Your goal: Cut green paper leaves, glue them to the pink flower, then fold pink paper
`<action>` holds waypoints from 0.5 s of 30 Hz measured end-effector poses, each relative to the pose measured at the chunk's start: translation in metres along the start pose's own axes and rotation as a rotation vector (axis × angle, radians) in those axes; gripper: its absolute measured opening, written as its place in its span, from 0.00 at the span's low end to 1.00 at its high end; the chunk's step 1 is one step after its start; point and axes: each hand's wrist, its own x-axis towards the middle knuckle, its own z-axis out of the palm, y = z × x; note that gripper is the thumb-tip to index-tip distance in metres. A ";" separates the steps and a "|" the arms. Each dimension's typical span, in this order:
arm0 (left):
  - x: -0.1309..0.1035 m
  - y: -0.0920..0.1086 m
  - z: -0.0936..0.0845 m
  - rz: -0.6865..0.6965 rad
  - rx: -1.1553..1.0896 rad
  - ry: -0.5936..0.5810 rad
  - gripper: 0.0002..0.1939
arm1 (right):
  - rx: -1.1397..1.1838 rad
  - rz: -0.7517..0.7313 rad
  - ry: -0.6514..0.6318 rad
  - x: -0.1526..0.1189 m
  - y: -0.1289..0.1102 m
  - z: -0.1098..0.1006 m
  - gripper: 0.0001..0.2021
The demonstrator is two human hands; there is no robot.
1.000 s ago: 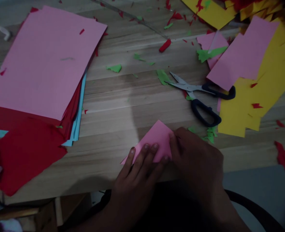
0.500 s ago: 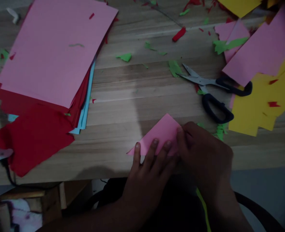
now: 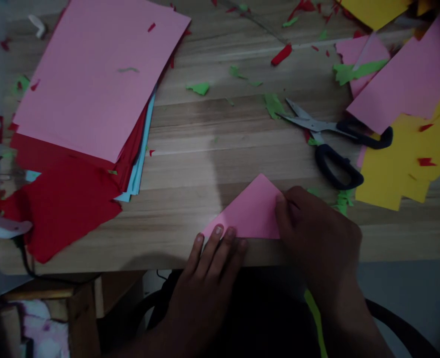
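A folded piece of pink paper [image 3: 255,211], roughly a triangle, lies near the front edge of the table. My left hand [image 3: 208,278] rests flat at its lower left, fingers stretched out, with some fingertips on the paper's edge. At the paper's right corner my right hand [image 3: 317,238] is closed, thumb and fingers pinching it; the corner itself is hidden by the fingers. Scissors [image 3: 320,129] with dark blue handles lie with blades apart, just beyond my right hand.
At the left stands a stack of pink sheets [image 3: 100,79] over red and blue ones, with crumpled red paper [image 3: 66,209] in front. Yellow sheets [image 3: 387,174] and a pink piece [image 3: 402,79] lie at the right. Green scraps [image 3: 201,88] and red bits are scattered about.
My left hand has slid left along the lower edge, uncovering more of the pink paper. My right hand keeps its pinch at the right corner. The view has shifted slightly.
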 end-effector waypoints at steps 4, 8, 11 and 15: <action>0.013 0.005 -0.006 -0.029 0.001 0.048 0.32 | 0.000 -0.012 0.019 0.000 0.000 0.002 0.12; 0.040 0.013 -0.012 0.029 -0.008 0.053 0.29 | -0.015 0.001 0.036 -0.001 0.000 0.004 0.12; 0.053 0.019 -0.008 0.140 -0.012 0.023 0.25 | -0.013 0.011 0.026 -0.001 -0.001 0.004 0.12; 0.056 0.022 0.003 0.154 0.036 0.038 0.22 | 0.009 0.022 0.029 -0.001 -0.003 0.004 0.12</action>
